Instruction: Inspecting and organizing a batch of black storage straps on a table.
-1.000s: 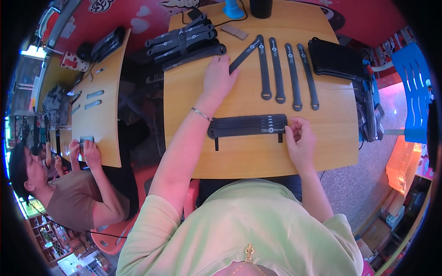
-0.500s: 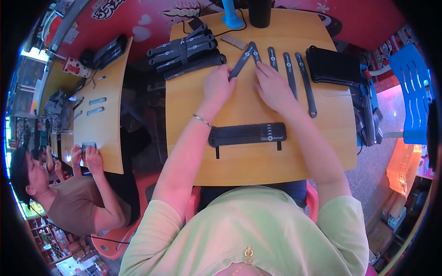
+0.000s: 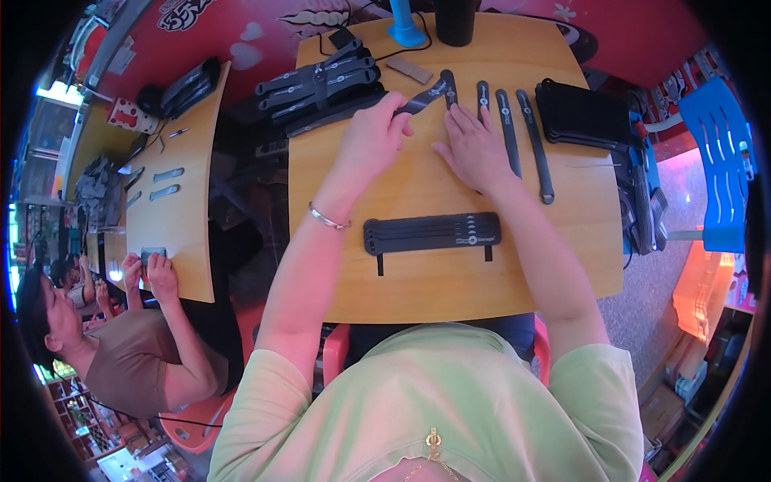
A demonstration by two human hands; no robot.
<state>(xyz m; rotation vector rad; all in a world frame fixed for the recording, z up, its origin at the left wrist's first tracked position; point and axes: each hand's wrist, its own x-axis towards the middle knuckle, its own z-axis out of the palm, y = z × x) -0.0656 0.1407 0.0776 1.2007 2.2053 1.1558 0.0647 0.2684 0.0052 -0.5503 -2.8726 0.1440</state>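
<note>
Between thumb and fingers, my left hand (image 3: 371, 138) pinches one end of a black strap (image 3: 421, 101), which slants up to the right, away from the table. Flat on the table, my right hand (image 3: 477, 149) has its fingers stretched over the lower part of a black strap (image 3: 449, 90). The two lengths meet at the top; whether they are one folded strap, I cannot tell. Right of that hand lie more straps (image 3: 508, 132) in a row. Nearer me rests a stack of black straps (image 3: 430, 234) with two short tabs underneath.
A bound bundle of black straps (image 3: 320, 87) lies far left, near a brown cardboard piece (image 3: 409, 70). At the right edge sits a black stack (image 3: 585, 112). A blue stand (image 3: 407, 34) and black cylinder (image 3: 454, 22) are at the back. Another person (image 3: 132, 353) works at the left table.
My left hand has moved left and slightly up, drawing the strap end outward and up. My right hand has shifted slightly and stays on the strap.
</note>
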